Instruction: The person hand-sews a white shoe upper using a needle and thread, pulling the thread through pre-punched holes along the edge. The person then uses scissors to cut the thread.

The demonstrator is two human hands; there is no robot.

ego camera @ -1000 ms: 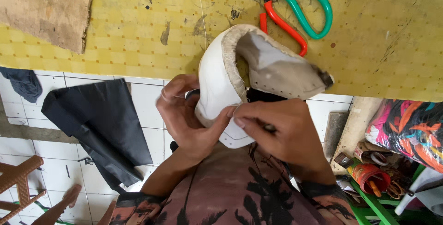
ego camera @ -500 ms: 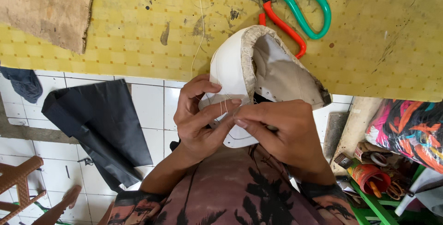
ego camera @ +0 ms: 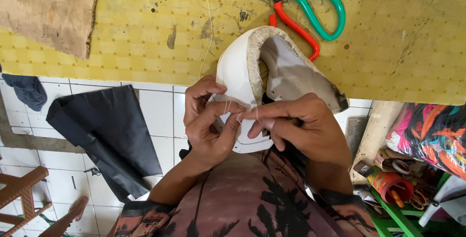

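White shoe upper [ego camera: 238, 72], long axis running away toward yellow table [ego camera: 121, 47], both hands [ego camera: 257, 125] pinching its near edge

Scissors [ego camera: 310, 16] block beyond the shoe [ego camera: 242, 67] — left tabletop [ego camera: 145, 47] open.

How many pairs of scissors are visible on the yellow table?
1. The scissors with one green and one orange handle lie on the yellow checked table at the top of the head view, just beyond the white shoe upper. Others may lie outside the frame.

small brown box [ego camera: 387, 159], lower right
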